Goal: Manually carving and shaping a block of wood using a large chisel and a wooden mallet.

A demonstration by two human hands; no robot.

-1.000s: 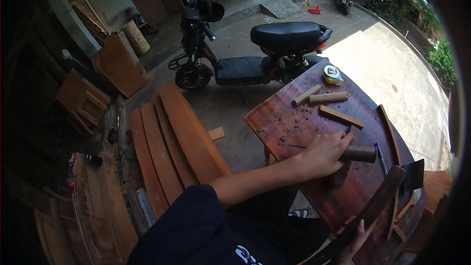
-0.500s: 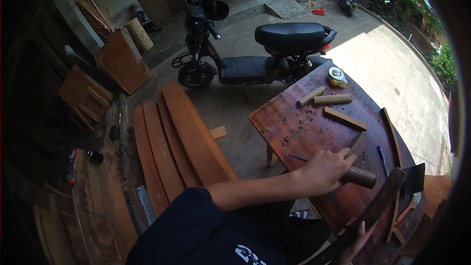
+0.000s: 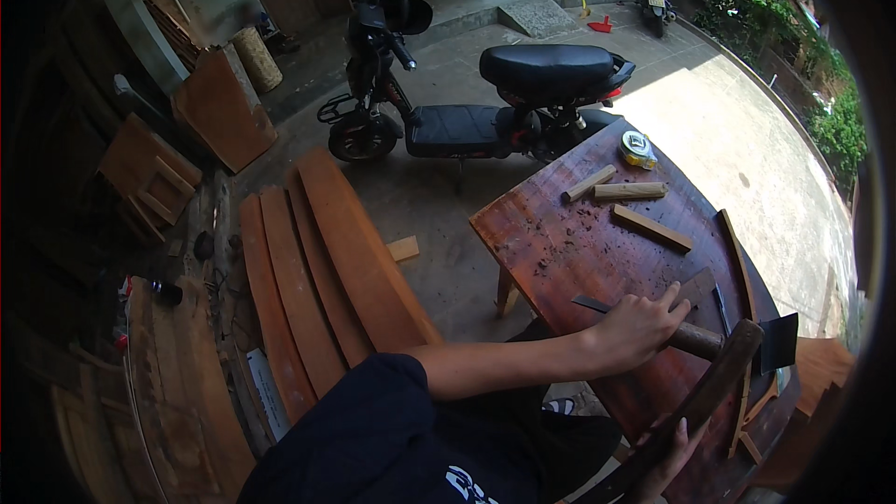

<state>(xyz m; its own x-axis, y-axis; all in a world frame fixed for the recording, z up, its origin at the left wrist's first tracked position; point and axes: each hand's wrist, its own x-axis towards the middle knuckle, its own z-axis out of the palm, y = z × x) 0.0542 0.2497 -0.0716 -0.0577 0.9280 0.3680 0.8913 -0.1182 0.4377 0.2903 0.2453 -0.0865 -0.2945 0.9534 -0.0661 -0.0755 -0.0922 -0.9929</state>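
Note:
My left hand [image 3: 635,331] is closed around a chisel-like tool. The tool's thick round wooden handle [image 3: 697,341] points right, and its thin dark blade [image 3: 592,304] sticks out on the left. My fingers hide the middle of it. My right hand [image 3: 679,448] grips a long dark wooden bar [image 3: 711,387] with a rounded upper end, slanting up to the right. This end is close to the handle's butt; whether they touch I cannot tell. Beyond my left fingertips is a flat brown piece [image 3: 696,286]. All this is over the reddish-brown wooden table [image 3: 523,215].
Short wooden sticks [image 3: 651,228], a tape measure [image 3: 637,148], a blue pen [image 3: 721,310] and dark chips are on the table. Curved wooden boards [image 3: 350,252] stand at left. A black scooter [image 3: 467,126] is parked beyond. A black flat piece [image 3: 778,343] sits at right.
The tool in my left hand has turned, so its blade looks broader, and it has shifted slightly right. The bar in my right hand has moved a little left. The whole view has shifted slightly.

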